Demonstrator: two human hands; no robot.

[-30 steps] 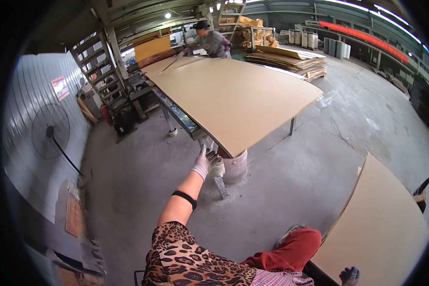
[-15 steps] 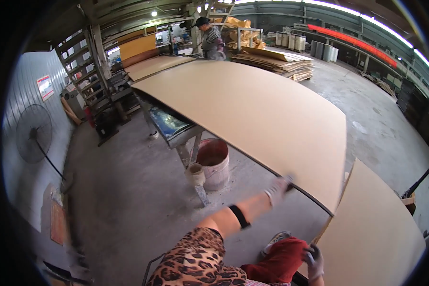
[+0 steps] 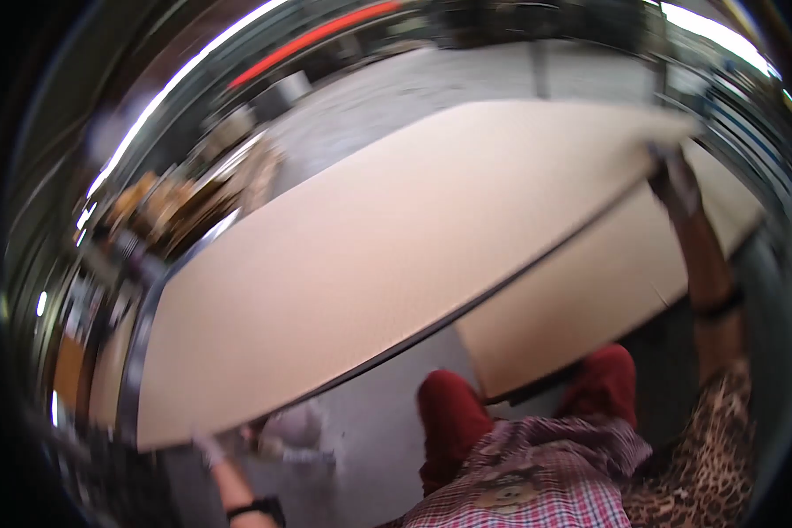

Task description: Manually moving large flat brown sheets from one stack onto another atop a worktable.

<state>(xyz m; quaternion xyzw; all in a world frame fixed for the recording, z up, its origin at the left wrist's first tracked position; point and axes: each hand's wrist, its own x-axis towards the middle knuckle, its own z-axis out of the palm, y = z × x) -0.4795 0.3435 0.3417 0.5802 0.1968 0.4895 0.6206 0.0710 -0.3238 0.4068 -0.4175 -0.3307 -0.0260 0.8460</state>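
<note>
A large thin tan board (image 3: 370, 255) stretches across the view in front of me, its dark near edge slanting up to the right. My right hand (image 3: 676, 183), in a pale glove with dark fingertips, is closed on the board's near right corner. At the near left end, my left hand (image 3: 207, 447), gloved and blurred, grips the same edge. Beneath the board's right part lies a second tan board (image 3: 554, 326), partly covered by the first. Whatever fingers lie under the large board are hidden.
My knees in red trousers (image 3: 453, 414) are close to the lower board. A blurred bucket (image 3: 292, 427) stands below the board's near edge. At the far left are a stack of sheets (image 3: 260, 176) and a blurred person (image 3: 128, 251). Grey floor (image 3: 387, 88) extends beyond the board.
My view has swung to the right. My right hand has gone from beside the lower board to the large board's corner, and my left hand to its left end. The large board now overlaps the lower one.
</note>
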